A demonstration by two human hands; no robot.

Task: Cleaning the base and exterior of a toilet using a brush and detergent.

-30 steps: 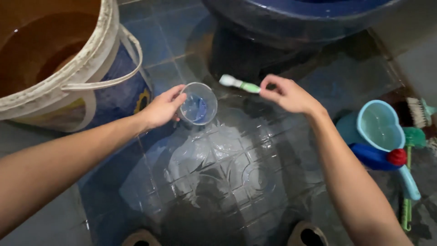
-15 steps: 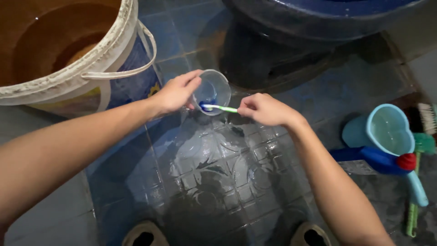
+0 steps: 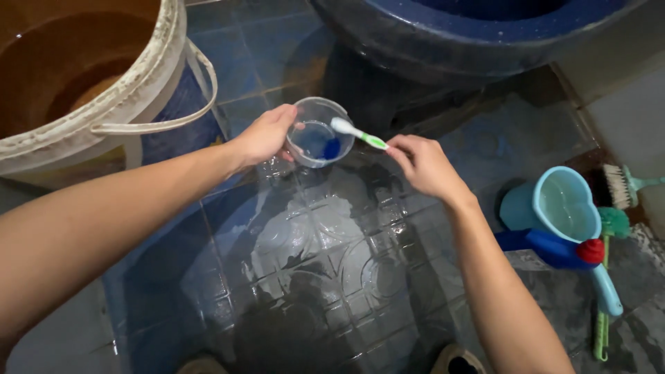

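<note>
Head view: wet blue tile floor [image 3: 325, 256], bucket [image 3: 104, 104], hands holding cup [image 3: 318, 131].

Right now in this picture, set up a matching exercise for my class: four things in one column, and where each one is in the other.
Things:
1. small clear plastic cup
2. white and green toothbrush
3. big white plastic bucket
4. light blue plastic dipper

Places:
A. far right, on the floor
B. in the left hand
C. top left corner
D. in the right hand, head over the cup

Pairs: 1-B, 2-D, 3-C, 4-A
</note>
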